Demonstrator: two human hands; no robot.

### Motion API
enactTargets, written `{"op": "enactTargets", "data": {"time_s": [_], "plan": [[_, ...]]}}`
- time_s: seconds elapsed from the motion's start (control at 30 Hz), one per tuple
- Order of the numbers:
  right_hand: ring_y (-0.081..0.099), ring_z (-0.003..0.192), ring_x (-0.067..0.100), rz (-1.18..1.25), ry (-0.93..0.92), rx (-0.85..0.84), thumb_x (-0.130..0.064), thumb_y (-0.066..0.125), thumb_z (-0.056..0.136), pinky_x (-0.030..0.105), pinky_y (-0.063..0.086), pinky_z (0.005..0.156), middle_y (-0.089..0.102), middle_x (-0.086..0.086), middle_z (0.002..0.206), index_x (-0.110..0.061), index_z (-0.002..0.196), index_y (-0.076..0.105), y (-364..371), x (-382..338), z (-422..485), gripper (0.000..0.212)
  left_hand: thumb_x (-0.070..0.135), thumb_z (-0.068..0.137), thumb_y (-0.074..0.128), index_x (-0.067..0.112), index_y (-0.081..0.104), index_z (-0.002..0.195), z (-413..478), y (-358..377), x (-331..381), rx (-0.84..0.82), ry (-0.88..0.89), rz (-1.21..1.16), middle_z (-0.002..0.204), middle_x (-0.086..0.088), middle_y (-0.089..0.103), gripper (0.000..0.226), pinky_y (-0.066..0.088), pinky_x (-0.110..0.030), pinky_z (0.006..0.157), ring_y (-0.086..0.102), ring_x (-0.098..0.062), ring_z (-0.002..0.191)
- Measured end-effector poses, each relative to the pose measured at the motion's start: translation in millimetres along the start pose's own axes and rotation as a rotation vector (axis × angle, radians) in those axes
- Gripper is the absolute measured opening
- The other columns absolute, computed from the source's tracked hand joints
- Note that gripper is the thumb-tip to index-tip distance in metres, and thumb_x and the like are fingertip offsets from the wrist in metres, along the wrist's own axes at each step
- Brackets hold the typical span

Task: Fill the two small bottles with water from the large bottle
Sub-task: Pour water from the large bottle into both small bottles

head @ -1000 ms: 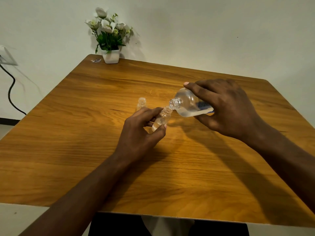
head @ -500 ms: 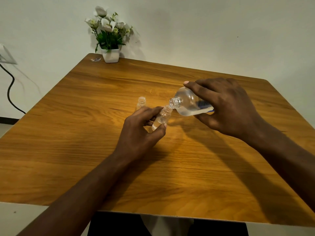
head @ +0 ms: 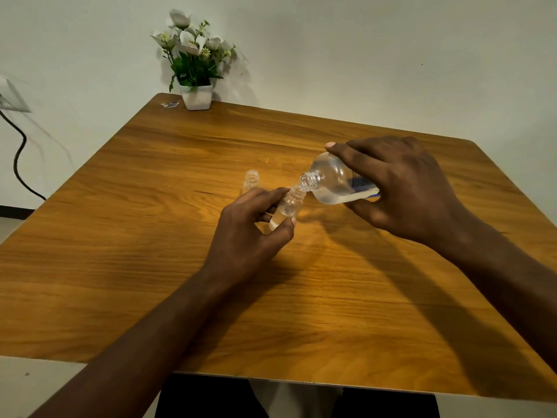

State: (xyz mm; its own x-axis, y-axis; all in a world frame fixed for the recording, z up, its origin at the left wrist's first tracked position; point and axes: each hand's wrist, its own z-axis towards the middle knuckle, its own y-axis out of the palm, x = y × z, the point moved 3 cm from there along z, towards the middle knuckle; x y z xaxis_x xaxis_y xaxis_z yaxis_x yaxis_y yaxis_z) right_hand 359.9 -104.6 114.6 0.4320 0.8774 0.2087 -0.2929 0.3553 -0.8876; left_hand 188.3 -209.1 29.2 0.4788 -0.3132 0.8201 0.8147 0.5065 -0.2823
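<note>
Item: large bottle [head: 337, 184]. Clear, labelled, uncapped. Held on its side by the right hand [head: 401, 188], grip clenched over the body from above, neck projecting left past the fingers. Tipped so, presumably, to let water run out in a thin, controlled stream; water pools along its lower wall.

Item: small bottle, first [head: 286, 208]. Pinched between thumb and fingers of the left hand [head: 250, 233], grip closed round the lower body, mouth free above it. Angled up toward the large bottle's mouth, the two openings touching or just apart; which, the view does not settle. A little water shows at its base; filling looks barely begun.

Item: small bottle, second [head: 251, 183]. Upright on the counter [head: 150, 236], open, just beyond the left hand, untouched. Appears empty.

Item: potted flowers [head: 194, 70]. Far corner, well apart.
</note>
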Motion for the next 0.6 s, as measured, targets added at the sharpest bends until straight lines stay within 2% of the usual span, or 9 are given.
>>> {"op": "enactTargets", "data": {"time_s": [0.6], "plan": [[0.055, 0.116, 0.037, 0.0, 0.001, -0.005, -0.025, 0.079, 0.075, 0.048, 0.041, 0.089, 0.06, 0.013, 0.129, -0.014, 0.141, 0.047, 1.2, -0.1, 0.0, 0.074, 0.015, 0.077, 0.069, 0.015, 0.064, 0.121, 0.2, 0.0, -0.4, -0.006, 0.002, 0.008, 0.097, 0.002, 0.066, 0.044, 0.054, -0.032, 0.08, 0.063, -0.009, 0.087]]}}
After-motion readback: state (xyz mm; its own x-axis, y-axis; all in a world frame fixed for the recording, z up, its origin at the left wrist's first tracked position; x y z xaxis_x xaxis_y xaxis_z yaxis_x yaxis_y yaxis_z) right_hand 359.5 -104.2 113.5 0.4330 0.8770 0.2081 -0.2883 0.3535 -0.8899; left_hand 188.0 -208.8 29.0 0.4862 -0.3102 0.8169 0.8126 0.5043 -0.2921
